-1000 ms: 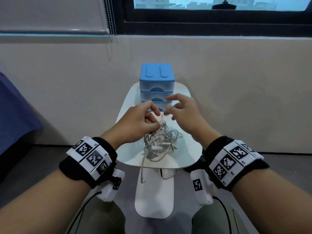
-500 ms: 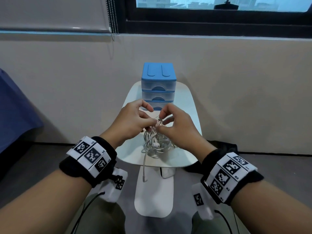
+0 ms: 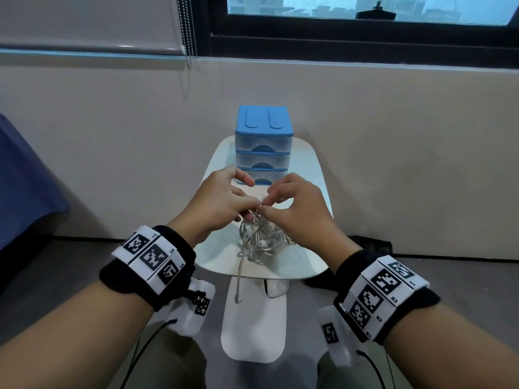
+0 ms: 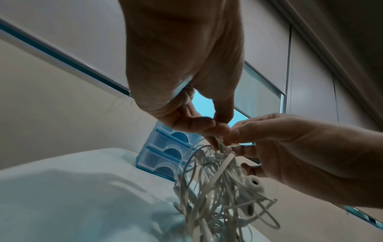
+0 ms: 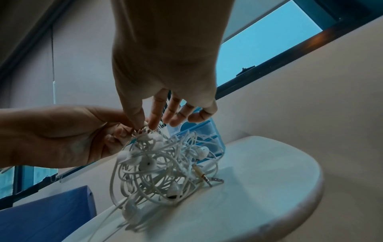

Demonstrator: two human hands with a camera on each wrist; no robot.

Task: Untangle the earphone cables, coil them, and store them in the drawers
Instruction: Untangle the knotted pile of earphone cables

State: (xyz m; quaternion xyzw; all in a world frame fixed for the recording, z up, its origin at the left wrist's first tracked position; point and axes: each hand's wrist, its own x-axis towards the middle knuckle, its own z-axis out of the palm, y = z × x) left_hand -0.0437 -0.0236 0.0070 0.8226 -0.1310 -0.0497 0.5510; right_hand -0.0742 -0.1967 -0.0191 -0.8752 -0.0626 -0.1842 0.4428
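Observation:
A tangled bundle of white earphone cables (image 3: pixel 262 240) (image 4: pixel 215 193) (image 5: pixel 159 165) rests on the small white table (image 3: pixel 306 265), its top pulled upward. My left hand (image 3: pixel 224 200) (image 4: pixel 209 127) pinches strands at the top of the bundle. My right hand (image 3: pixel 289 203) (image 5: pixel 145 126) pinches the same top strands from the other side, thumb and forefinger together. One loose cable end (image 3: pixel 238 293) dangles over the table's near edge. The blue three-drawer box (image 3: pixel 264 144) (image 4: pixel 165 149) stands behind the hands, all drawers closed.
The table (image 5: pixel 269 180) is narrow, with a white base (image 3: pixel 252 324) on the grey floor below. A beige wall and a dark window frame (image 3: pixel 337 46) lie behind. A blue surface (image 3: pixel 25 186) sits at the left. A metal jack plug (image 5: pixel 202 176) pokes out of the bundle.
Both hands have closed in on the top of the bundle and now pinch its strands. The bundle has been drawn up and tighter.

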